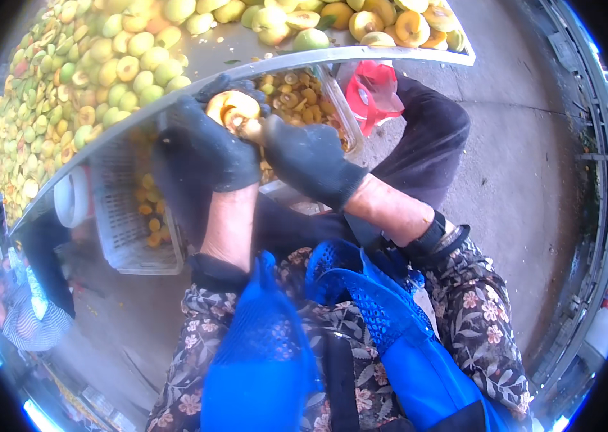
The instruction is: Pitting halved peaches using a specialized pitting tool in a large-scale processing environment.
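My left hand (221, 155), in a dark glove, grips a cut yellow-orange fruit that looks like a peach (230, 106), with its flesh facing up. Close against it on the right is my right hand (311, 160), also gloved, with its fingers closed. A small pale brownish piece (251, 129) shows between the right fingertips and the fruit; whether it is a pit or a tool's end is unclear. Beneath both hands stands a crate (351, 126) holding many cut yellow-brown pieces.
A metal-edged table (228, 56) heaped with green-yellow fruit (131, 65) spans the far side. A white slatted basket (128, 234) with orange pieces stands at left, beside a white bucket (72, 198). A red bag (374, 93) lies near my right knee. Another person (34, 302) is at far left.
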The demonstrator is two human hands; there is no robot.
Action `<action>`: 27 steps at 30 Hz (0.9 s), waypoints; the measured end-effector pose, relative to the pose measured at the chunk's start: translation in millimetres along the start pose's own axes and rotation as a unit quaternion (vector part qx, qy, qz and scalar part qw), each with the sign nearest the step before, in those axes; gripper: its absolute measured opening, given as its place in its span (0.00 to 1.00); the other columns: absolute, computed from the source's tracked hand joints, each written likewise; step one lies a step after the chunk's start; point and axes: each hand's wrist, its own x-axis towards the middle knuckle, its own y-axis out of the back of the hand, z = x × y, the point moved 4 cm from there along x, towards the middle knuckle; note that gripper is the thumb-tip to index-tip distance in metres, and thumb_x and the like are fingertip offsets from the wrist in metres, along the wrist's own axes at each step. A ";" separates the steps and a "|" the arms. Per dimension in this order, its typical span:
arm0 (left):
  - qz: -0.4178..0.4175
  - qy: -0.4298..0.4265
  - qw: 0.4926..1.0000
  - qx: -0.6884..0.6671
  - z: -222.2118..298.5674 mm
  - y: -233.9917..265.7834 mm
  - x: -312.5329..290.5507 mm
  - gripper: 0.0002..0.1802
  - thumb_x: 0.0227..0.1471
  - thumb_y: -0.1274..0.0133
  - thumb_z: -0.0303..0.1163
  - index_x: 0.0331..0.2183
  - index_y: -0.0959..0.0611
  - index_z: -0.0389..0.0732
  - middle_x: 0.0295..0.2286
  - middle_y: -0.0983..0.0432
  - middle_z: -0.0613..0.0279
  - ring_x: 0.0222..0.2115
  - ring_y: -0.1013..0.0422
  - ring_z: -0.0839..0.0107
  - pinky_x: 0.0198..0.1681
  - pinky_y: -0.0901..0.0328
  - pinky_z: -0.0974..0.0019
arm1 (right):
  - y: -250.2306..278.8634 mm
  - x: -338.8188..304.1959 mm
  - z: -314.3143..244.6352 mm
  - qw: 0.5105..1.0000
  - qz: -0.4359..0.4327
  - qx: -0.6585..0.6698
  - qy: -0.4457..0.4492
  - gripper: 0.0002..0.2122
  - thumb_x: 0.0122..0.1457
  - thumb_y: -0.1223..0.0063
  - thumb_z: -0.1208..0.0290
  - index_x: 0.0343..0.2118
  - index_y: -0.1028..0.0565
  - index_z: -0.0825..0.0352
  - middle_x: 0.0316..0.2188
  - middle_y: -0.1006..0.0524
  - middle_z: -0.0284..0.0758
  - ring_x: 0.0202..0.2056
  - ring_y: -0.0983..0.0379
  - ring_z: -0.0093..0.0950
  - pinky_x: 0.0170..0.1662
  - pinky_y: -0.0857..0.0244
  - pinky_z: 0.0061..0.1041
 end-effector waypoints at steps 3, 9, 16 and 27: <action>0.028 0.037 0.999 -0.022 -58.3 -12.5 -10.5 0.07 0.49 0.53 0.17 0.33 0.28 0.36 0.27 0.26 0.61 0.26 0.30 0.75 0.32 0.33 0.74 | 10.6 6.2 -8.2 0.989 0.118 0.055 0.071 0.04 0.56 0.51 0.71 0.31 0.32 0.63 0.17 0.26 0.36 0.20 0.26 0.38 0.21 0.35 0.37; 0.104 0.314 0.827 -0.454 -75.2 -29.9 -4.5 0.08 0.57 0.58 0.30 0.30 0.26 0.38 0.24 0.29 0.64 0.25 0.32 0.76 0.27 0.36 0.74 | 4.9 23.1 0.1 0.992 0.059 0.049 0.100 0.09 0.56 0.47 0.66 0.33 0.31 0.65 0.19 0.25 0.38 0.21 0.25 0.37 0.22 0.35 0.35; 0.004 0.353 0.718 -0.600 -145.4 -49.8 -33.4 0.24 0.58 0.60 0.49 0.37 0.23 0.37 0.28 0.26 0.59 0.25 0.30 0.63 0.30 0.33 0.62 | -13.4 14.1 23.2 0.822 -0.263 0.493 -0.110 0.12 0.56 0.47 0.66 0.41 0.25 0.68 0.23 0.24 0.35 0.21 0.28 0.24 0.26 0.36 0.26; 0.136 0.513 0.552 -0.643 -136.4 -33.0 -28.9 0.29 0.55 0.58 0.59 0.37 0.23 0.40 0.35 0.25 0.57 0.38 0.30 0.59 0.47 0.37 0.46 | -11.8 -17.1 102.8 0.995 -0.023 -0.027 -0.095 0.05 0.50 0.49 0.72 0.31 0.28 0.64 0.18 0.25 0.45 0.22 0.25 0.45 0.25 0.33 0.45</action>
